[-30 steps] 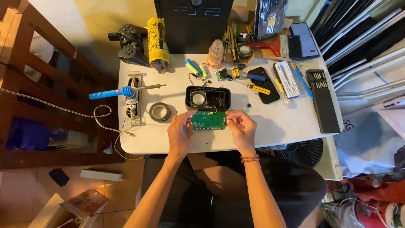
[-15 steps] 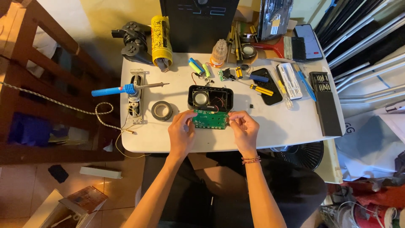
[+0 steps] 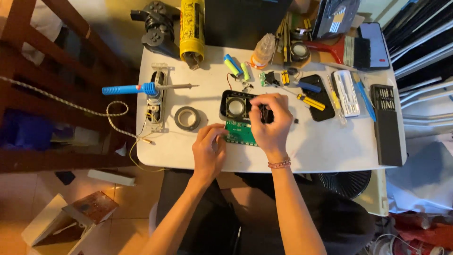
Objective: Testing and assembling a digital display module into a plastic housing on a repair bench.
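On a white table [image 3: 325,146] lies an opened black speaker housing [image 3: 234,106] with a round driver showing. A green circuit board [image 3: 239,133] lies just in front of it. My left hand [image 3: 209,150] rests at the board's left edge, fingertips touching it. My right hand [image 3: 271,120] reaches over the housing's right half, fingers curled down into it and hiding that part. Whether it pinches a wire or part there I cannot tell.
A blue-handled soldering iron [image 3: 141,88] rests on a stand at the left, beside a tape roll [image 3: 187,117]. Yellow can [image 3: 192,29], game controller [image 3: 156,24], batteries [image 3: 234,66], screwdrivers [image 3: 309,100], a phone [image 3: 317,96] and a black bit case [image 3: 387,123] crowd the back and right.
My right hand has moved from the board's right edge up over the speaker housing. The left hand stays at the board. The camera has moved closer.
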